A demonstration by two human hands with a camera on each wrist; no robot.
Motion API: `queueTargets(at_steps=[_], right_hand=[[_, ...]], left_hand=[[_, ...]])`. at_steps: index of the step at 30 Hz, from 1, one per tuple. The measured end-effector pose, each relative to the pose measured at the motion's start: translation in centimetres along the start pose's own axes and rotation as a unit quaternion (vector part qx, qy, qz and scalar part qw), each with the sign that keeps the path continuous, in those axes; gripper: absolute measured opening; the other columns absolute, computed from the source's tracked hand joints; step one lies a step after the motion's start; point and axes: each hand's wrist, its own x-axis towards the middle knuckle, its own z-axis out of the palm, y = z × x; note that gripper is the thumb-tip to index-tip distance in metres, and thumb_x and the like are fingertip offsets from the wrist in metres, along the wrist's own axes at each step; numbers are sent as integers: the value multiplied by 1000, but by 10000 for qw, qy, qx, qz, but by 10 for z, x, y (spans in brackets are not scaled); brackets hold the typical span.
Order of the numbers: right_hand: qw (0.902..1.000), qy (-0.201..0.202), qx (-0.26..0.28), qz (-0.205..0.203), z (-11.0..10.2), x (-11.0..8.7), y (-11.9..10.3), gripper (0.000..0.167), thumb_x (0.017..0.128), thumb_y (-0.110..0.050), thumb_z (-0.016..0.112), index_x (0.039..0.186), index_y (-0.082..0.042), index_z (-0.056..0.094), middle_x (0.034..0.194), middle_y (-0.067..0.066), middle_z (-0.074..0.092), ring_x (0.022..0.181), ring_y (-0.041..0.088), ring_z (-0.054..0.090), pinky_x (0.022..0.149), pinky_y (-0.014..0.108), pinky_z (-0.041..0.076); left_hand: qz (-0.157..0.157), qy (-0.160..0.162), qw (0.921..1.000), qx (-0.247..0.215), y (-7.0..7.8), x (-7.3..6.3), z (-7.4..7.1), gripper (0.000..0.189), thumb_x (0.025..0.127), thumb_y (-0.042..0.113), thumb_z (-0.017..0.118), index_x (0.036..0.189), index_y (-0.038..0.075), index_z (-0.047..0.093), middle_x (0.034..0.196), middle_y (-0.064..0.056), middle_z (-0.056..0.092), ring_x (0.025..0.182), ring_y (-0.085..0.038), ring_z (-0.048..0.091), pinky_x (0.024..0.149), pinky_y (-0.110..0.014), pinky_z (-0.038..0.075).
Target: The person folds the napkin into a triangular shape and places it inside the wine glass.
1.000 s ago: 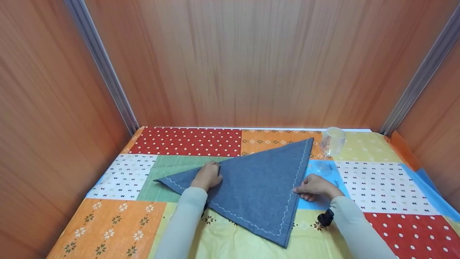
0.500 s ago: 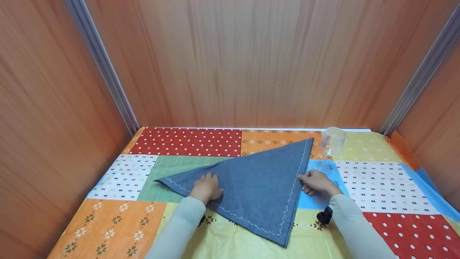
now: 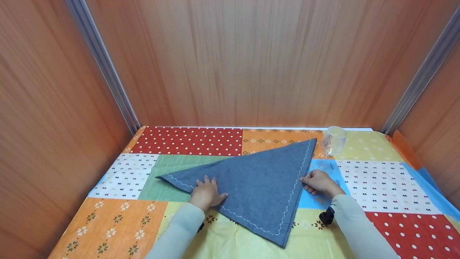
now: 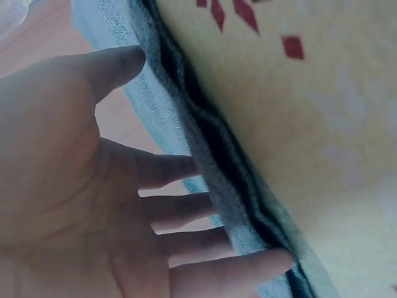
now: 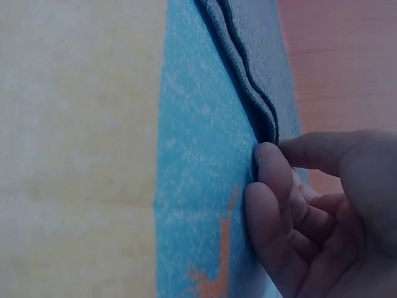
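A grey-blue cloth napkin point(image 3: 255, 180), folded into a triangle with a pale wavy stitch near its edges, lies flat in the head view. My left hand point(image 3: 206, 193) rests on its lower left edge, fingers spread. In the left wrist view the layered edge of the napkin point(image 4: 211, 143) runs past the fingertips of that left hand point(image 4: 105, 180). My right hand point(image 3: 320, 181) pinches the napkin's right edge between thumb and finger. Close up in the right wrist view, the right hand point(image 5: 310, 205) has the double edge of the napkin point(image 5: 251, 81) at its fingertips.
A clear stemmed glass point(image 3: 334, 140) stands behind my right hand, just right of the napkin's far corner. A patchwork-patterned tablecloth point(image 3: 118, 223) covers the table. Wood-grain panels point(image 3: 233, 64) rise at the back and both sides.
My left hand has slid toward me and its fingers have spread out. The right hand has moved a little farther up the napkin's right edge. The napkin keeps its triangular shape.
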Motion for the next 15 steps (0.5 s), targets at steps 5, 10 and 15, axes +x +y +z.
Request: queueTargets(at_steps=[5,10,15], right_hand=[[9997,-210,-49,115,-2,-7,0,30,100,-20,62,78,-1,66,65,5,62,51,12,54,49,26,49],[9987,-486,54,112,-5,-12,0,32,100,-20,63,75,-1,66,62,4,62,49,10,52,49,24,49],[9982,-559,99,180,-6,-14,-1,33,99,-23,63,73,-3,64,62,3,62,49,9,53,49,24,49]], left_hand=[[2,79,9998,-180,-5,12,0,78,96,54,59,152,1,39,156,-26,31,140,-52,30,94,-64,46],[80,183,9991,-367,-9,25,-1,76,96,51,61,151,2,41,156,-25,32,141,-50,29,97,-66,42],[164,229,9984,-492,-11,32,-4,75,96,49,63,150,2,42,156,-25,32,142,-50,27,101,-67,38]])
